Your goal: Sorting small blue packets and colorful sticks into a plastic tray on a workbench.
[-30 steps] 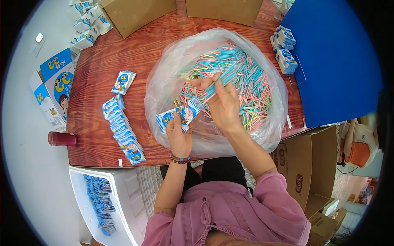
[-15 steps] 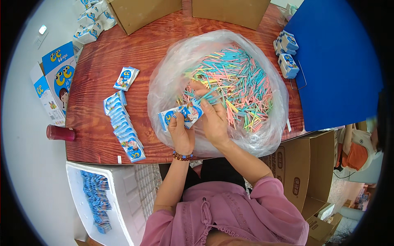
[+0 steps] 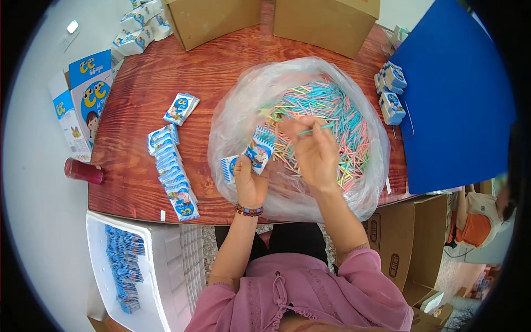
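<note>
My left hand (image 3: 251, 185) is closed on small blue-and-white printed packets (image 3: 260, 149), held over the near left part of the clear plastic bag (image 3: 235, 105). Thin pastel sticks (image 3: 332, 102) in pink, teal, yellow and green fill the open bag. Just right of the packets, my right hand (image 3: 318, 163) is raised over the sticks, its fingers pinching a teal stick (image 3: 326, 126). Whether more sticks are in that grip is hidden. On the table to the left lies an overlapping row of similar packets (image 3: 174, 171), with a small stack of packets (image 3: 180, 108) beyond it.
A red-lidded jar (image 3: 84, 171) stands at the table's left edge. Below is a white foam box (image 3: 157, 265) with packets inside. Cardboard boxes (image 3: 213, 22) line the far edge. Bundled packs (image 3: 391, 108) sit beside a blue panel (image 3: 453, 110) on the right.
My right hand has moved right, away from the packets, and now pinches a teal stick; before, several teal sticks were at the packet's top. My left hand keeps hold of the packets. The view has shifted slightly.
</note>
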The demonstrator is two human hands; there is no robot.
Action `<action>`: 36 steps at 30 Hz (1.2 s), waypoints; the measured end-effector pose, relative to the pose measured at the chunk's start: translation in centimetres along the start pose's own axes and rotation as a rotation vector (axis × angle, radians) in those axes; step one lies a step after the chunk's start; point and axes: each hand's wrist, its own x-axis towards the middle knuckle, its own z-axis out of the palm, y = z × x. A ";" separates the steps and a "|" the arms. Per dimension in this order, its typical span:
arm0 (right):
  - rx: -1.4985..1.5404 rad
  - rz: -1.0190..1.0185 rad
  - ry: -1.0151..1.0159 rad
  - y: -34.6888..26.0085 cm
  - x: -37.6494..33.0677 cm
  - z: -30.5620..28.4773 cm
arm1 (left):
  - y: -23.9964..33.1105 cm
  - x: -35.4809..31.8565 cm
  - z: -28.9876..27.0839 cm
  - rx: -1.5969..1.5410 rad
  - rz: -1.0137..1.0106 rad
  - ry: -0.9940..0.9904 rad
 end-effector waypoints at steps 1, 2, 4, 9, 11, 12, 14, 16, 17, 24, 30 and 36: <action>-0.028 0.043 0.005 -0.5 0.0 -0.3 | -0.1 0.3 -0.7 -0.006 0.007 -0.028; -0.278 0.128 0.064 -0.8 -0.2 -0.3 | -0.2 0.6 -0.4 -0.013 0.009 -0.056; -0.428 0.187 0.059 -0.2 -1.3 0.7 | 0.1 0.6 -0.1 -0.008 0.015 -0.016; -0.831 0.165 -0.074 1.0 -0.2 2.3 | 1.0 0.1 1.0 0.138 0.087 -0.060; -0.806 0.123 -0.058 1.3 -0.1 2.7 | 1.7 -0.3 0.4 0.129 0.095 -0.066; -0.779 0.154 -0.118 0.9 0.0 2.8 | 2.2 -0.5 0.0 0.120 0.097 -0.072; -0.749 0.195 -0.188 0.3 0.0 3.6 | 3.2 0.1 -0.6 0.131 0.128 -0.070; -0.868 0.291 -0.224 -0.3 -0.2 5.1 | 4.1 -0.5 -1.2 0.160 0.158 -0.025; -0.925 0.338 -0.248 -0.3 -0.2 5.6 | 4.5 -0.9 -1.0 0.163 0.173 -0.015; -0.750 0.385 -0.478 5.4 0.2 6.4 | 10.1 -6.4 -2.7 0.732 0.311 0.203; -0.960 0.468 -0.759 15.1 -3.0 9.1 | 14.8 -12.5 -5.1 1.077 0.632 0.578; -1.225 0.366 -0.775 18.0 -3.8 9.9 | 14.9 -13.4 -8.1 2.083 0.786 0.508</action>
